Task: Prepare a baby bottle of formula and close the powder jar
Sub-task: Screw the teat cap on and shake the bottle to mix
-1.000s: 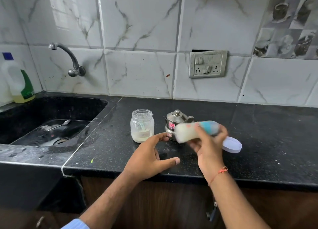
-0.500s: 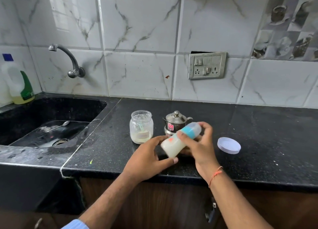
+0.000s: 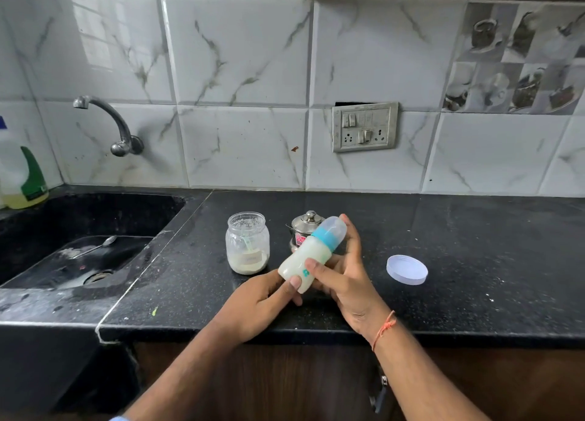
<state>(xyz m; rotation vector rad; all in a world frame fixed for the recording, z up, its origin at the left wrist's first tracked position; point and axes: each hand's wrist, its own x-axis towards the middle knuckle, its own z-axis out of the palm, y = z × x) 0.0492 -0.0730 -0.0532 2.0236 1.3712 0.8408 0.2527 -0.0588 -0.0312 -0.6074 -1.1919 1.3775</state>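
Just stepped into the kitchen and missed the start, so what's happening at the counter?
A person is making baby formula. Both hands hold the baby bottle tilted above the black counter: the right hand grips its body and the left hand pinches its base. The bottle is capped and full of milky liquid. The powder jar stands open behind the hands, and its white lid lies apart on the counter to the right, so closing the jar is not yet done.

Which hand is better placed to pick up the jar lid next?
Right, probably. The lid lies on the counter just right of the right hand, while the left hand sits beyond the bottle, nearer the open jar.
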